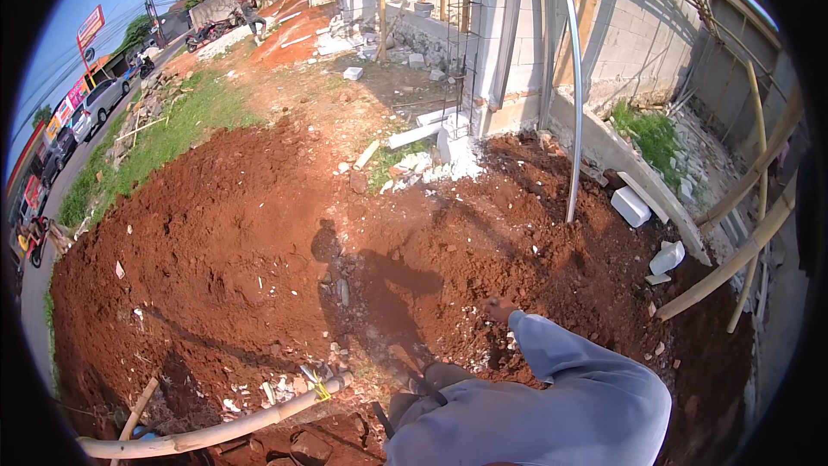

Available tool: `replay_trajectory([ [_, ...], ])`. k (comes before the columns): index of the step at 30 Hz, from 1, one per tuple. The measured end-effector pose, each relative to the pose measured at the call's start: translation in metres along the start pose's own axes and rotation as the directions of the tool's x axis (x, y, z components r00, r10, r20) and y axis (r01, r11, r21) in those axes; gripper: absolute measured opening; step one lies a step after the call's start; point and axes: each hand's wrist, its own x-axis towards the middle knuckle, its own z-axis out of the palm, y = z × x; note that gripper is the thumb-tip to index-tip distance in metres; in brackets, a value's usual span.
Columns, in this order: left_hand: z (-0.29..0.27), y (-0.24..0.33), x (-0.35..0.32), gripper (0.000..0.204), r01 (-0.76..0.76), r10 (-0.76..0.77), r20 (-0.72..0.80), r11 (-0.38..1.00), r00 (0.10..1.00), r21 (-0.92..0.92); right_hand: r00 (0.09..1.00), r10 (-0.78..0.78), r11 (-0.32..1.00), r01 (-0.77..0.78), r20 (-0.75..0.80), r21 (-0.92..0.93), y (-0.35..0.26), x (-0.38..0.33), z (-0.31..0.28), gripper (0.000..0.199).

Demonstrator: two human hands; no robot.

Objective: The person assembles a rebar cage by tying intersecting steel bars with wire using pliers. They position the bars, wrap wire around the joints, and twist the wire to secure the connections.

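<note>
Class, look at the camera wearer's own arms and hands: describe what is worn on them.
The right arm wears a loose, long sleeve of plain pale blue-grey cloth, running almost to the wrist, with soft folds and no markings that I can see. The right hand is bare, with no glove. The left hand cannot be made out.

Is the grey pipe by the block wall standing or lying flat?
Standing: the grey pipe rises from the red soil past the picture's upper edge.

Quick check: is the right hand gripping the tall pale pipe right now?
No, the right hand is out over the red soil, apart from the pipe.
</note>
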Motion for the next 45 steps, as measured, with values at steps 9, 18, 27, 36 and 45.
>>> replay_trajectory([
  [9,-0.273,0.474,0.061,0.036,-0.782,0.671,-0.417,0.588,0.613,-0.205,0.751,0.495,0.868,-0.410,0.437,-0.279,-0.026,-0.001,0.127,0.044],
  [18,-0.266,0.458,0.292,0.035,-0.471,0.504,-0.131,0.854,0.853,0.220,0.924,0.094,0.941,0.039,0.371,-0.336,-0.219,0.291,0.098,0.026],
  [27,-0.268,0.575,0.343,0.040,-0.539,0.302,0.449,0.384,0.841,0.750,0.978,0.207,0.905,-0.178,-0.034,0.385,-0.471,0.508,0.012,0.039],
  [36,-0.406,0.980,0.497,0.036,-0.012,0.032,0.139,0.989,0.990,-0.145,0.802,0.513,0.821,-0.563,0.304,0.098,-0.458,0.425,0.143,0.037],
  [45,-0.174,1.280,0.482,0.023,-0.665,0.643,0.236,0.747,0.729,0.020,0.464,0.783,-0.220,-0.416,0.414,0.882,-0.448,0.338,0.265,0.036],
])
